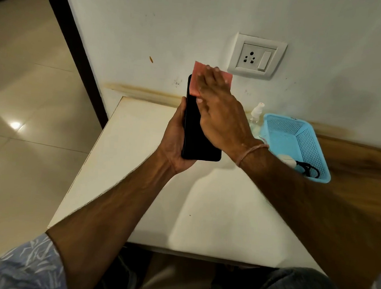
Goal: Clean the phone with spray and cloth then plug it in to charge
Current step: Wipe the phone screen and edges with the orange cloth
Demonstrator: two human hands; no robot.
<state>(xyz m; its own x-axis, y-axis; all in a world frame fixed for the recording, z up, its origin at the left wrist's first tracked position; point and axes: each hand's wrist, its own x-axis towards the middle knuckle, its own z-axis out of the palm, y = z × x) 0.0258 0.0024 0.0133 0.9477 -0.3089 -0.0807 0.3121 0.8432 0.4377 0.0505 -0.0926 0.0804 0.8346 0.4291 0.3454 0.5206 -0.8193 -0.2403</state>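
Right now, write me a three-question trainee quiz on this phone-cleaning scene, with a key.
1. True or false: the left hand holds the phone.
2. What does the right hand press against the phone? A) a pink cloth B) a sponge C) a paper towel
3. Short answer: is anything plugged into the wall socket?

Key: 1 true; 2 A; 3 no.
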